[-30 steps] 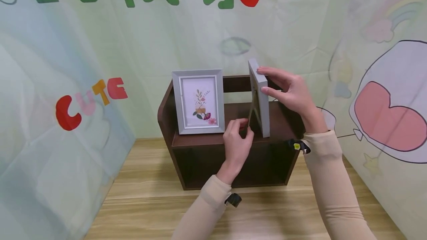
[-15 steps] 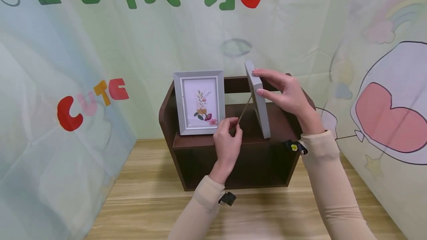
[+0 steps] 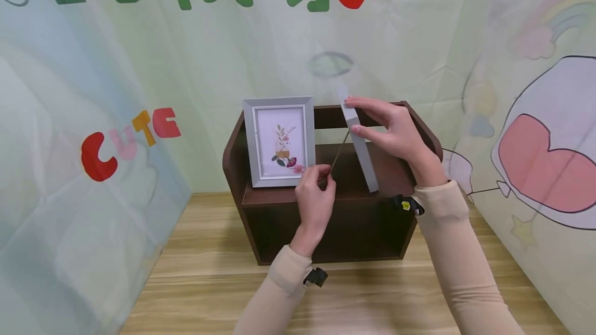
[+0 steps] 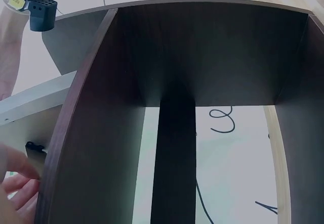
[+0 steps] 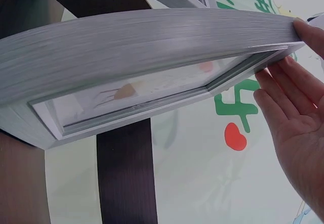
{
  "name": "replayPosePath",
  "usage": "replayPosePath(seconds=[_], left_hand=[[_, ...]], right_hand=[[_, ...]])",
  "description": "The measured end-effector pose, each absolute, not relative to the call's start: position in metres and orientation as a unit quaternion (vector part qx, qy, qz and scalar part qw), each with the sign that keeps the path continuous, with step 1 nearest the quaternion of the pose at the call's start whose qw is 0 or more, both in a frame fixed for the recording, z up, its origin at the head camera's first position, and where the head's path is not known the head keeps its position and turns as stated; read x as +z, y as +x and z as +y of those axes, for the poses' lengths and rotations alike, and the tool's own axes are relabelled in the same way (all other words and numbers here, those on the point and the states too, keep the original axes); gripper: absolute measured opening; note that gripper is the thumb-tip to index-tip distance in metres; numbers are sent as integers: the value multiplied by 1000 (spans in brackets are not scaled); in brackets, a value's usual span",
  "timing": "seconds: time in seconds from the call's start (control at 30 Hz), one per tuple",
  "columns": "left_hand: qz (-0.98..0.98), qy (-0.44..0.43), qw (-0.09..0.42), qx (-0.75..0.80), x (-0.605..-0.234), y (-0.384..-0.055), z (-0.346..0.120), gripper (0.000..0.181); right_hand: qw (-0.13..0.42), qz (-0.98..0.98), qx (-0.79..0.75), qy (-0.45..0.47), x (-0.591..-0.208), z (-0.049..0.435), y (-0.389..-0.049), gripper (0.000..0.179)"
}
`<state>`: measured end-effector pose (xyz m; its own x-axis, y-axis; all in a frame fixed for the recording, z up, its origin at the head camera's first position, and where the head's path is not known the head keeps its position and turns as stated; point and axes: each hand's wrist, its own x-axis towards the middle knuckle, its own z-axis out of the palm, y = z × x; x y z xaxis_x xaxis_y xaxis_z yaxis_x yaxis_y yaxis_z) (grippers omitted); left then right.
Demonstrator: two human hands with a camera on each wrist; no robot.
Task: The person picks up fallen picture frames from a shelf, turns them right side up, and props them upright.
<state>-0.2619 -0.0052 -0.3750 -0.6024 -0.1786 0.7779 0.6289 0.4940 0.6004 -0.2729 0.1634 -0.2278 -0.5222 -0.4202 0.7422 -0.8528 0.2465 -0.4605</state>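
My right hand (image 3: 396, 131) grips the upper edge of a grey picture frame (image 3: 364, 164), thumb on the near side and fingers over the top. That frame stands edge-on to me on the upper shelf, its top leaning left. My left hand (image 3: 315, 198) pinches the frame's thin stand leg (image 3: 340, 153), which slants out from the back. In the right wrist view the glazed front of the picture frame (image 5: 126, 39) shows. Beside it on the left, another grey picture frame (image 3: 253, 143) with a flower print stands upright, facing me.
Both frames stand on a dark brown two-tier shelf (image 3: 321, 231), with side panels and a back rail (image 3: 328, 117). The shelf sits on a wood-grain table (image 3: 195, 273). Printed cloth (image 3: 223, 56) hangs behind and at both sides.
The held frame's top has tilted left with my right hand. My left hand has moved left, swinging the stand leg out from the frame's back. The other frame stays put.
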Motion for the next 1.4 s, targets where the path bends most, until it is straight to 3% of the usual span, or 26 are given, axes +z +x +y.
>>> replayPosePath(seconds=[0.57,0.8,1.1,1.4], left_hand=[[-765,-140,427,-463,-371,-259,-3,16],[-730,-163,451,-487,-360,-247,8,27],[-699,-202,450,-518,-344,-234,25,35],[-729,-187,412,-514,-342,-238,36,41]], right_hand=[[226,-769,436,409,-222,166,-274,44],[221,-804,471,288,-249,183,-307,43],[119,-869,433,209,-260,183,-337,55],[80,-883,416,205,-261,177,-356,50]])
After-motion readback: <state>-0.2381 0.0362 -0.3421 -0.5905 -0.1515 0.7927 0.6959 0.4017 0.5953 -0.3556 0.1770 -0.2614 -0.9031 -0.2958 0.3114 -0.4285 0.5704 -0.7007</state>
